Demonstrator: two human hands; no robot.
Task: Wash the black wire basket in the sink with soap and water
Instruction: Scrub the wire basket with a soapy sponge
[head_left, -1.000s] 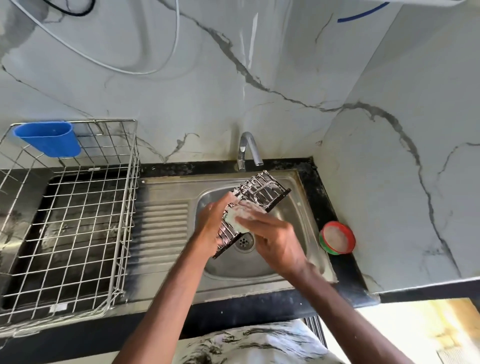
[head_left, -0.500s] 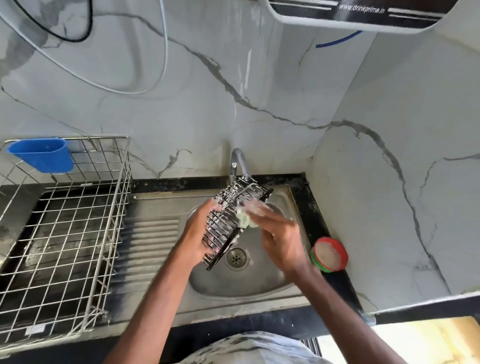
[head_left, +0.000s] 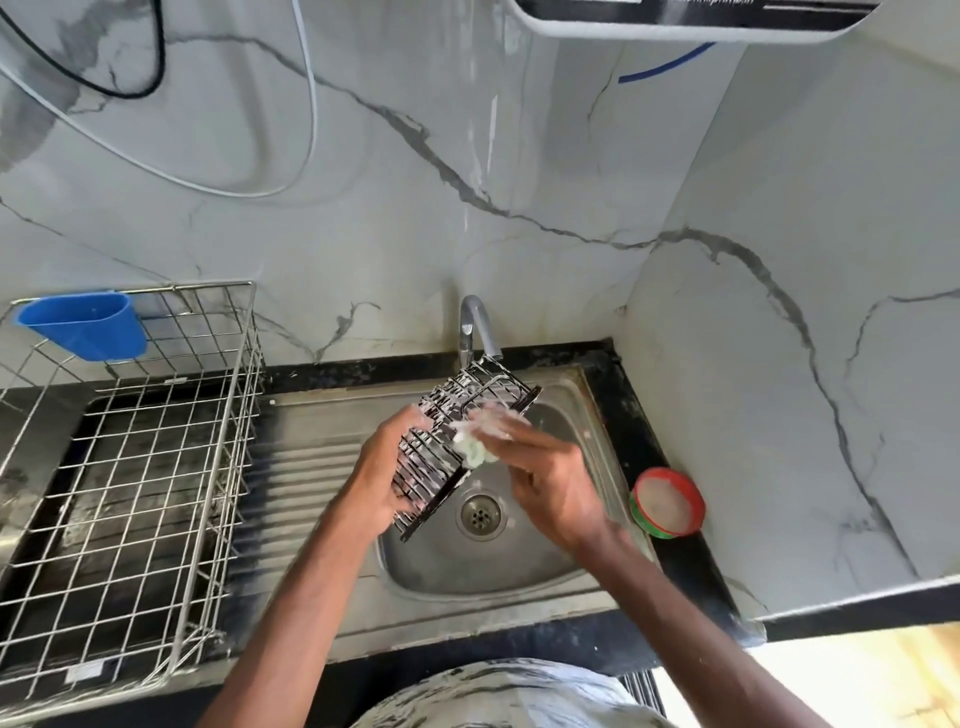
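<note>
Black wire basket (head_left: 447, 441), blue cup (head_left: 85, 325)

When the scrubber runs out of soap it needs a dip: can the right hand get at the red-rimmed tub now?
Probably yes: the red-rimmed tub sits uncovered on the counter beside the right hand, nothing between them.

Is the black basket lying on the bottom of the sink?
No, the left hand holds the black wire basket tilted up above the drain.

the right hand (head_left: 556, 493) and its foamy sponge (head_left: 475, 449) are blurring mid-frame; the top edge is cutting off a wall appliance (head_left: 691, 18).
</note>
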